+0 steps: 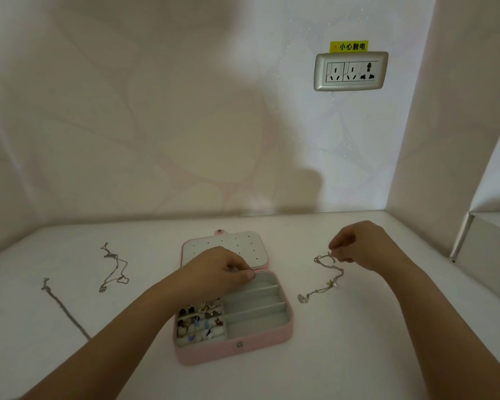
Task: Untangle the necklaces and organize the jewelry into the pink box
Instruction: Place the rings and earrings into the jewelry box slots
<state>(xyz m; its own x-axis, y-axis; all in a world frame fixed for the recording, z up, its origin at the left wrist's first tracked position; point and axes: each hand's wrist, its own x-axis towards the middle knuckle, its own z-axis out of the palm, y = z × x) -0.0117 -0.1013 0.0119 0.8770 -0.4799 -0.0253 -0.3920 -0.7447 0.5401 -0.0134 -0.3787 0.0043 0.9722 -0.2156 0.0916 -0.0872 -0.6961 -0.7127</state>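
Inspection of the white surface (358, 347). The pink rectangular jewellery box (231, 355) lies open at the centre, its snap-button front edge towards the person. Its lid (243, 245) is folded flat back and shows a white panel dotted with small holes. The grey-lined base is divided. The left compartments hold an assortment of small rings and earrings (199, 321), and the right section consists of long parallel slots (257, 307).

The left hand (217, 272) is over the rear of the base, near the hinge. Its fingers (243, 269) are curled inward with the thumb tip laid against them. Whether anything is held between them cannot be told.

The right hand (367, 249) is to the right of the box, just above the surface. Its fingers (339, 247) pinch the upper end of a thin silver necklace with a small pale pendant (333, 283). The rest of that chain trails in loose bends down to a small heap nearer the person, clear of the box.

Two further chains lie well to the left of the box. A kinked silver chain (110, 256) lies in irregular loops. A long, mostly straight silver chain (65, 311) runs diagonally and disappears behind the left forearm. The two do not touch.

On the wall behind is a silver-framed socket plate (350, 71), with a yellow warning label (349, 46) directly above it.
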